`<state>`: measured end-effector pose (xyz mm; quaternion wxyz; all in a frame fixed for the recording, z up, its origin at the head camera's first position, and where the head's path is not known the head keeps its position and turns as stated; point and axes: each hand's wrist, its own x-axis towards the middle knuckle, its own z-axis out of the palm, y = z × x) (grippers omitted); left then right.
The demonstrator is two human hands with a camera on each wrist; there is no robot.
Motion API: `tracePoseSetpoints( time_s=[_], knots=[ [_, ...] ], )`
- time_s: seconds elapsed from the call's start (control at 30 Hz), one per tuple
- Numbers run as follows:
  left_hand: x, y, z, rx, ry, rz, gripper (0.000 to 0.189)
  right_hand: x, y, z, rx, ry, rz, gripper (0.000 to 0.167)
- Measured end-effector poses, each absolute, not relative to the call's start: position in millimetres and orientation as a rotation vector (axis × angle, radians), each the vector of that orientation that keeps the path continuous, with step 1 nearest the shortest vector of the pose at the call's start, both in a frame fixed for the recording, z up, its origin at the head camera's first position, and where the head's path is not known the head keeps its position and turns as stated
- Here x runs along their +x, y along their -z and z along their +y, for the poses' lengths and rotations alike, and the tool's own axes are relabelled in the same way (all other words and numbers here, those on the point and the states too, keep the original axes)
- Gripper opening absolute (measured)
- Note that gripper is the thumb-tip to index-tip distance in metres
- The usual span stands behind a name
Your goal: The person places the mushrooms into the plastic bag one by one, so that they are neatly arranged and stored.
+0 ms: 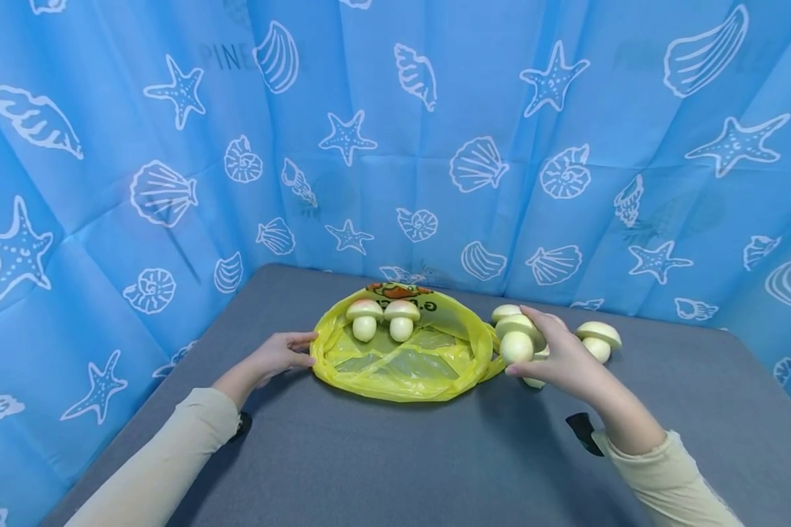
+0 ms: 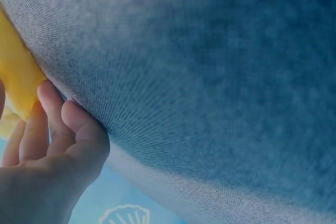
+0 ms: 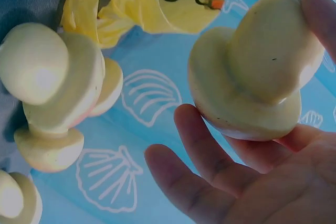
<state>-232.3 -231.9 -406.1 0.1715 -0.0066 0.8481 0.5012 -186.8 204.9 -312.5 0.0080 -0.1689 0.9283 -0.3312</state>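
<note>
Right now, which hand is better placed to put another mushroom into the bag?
Probably the right hand: it already holds a mushroom near the bag, while the left hand is occupied at its left rim.

The head camera looked forward and down over the table from farthest back, the curtain filling its upper half. The left wrist camera sat close to the left grip, rolled so the table covered the upper right. The right wrist camera faced the right grip closely, curtain behind. All three shared the yellow bag: centre, left edge, upper left.
</note>
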Motion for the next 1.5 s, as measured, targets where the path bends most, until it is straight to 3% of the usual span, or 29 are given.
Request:
tracePoseSetpoints(
  time_s=[1.5],
  knots=[
    [-233.5, 405.0, -232.8, -0.008, -1.421, 2.397, 0.06, -221.8, 353.6, 147.4, -0.692, 1.189, 2.908, 0.09]
  ],
)
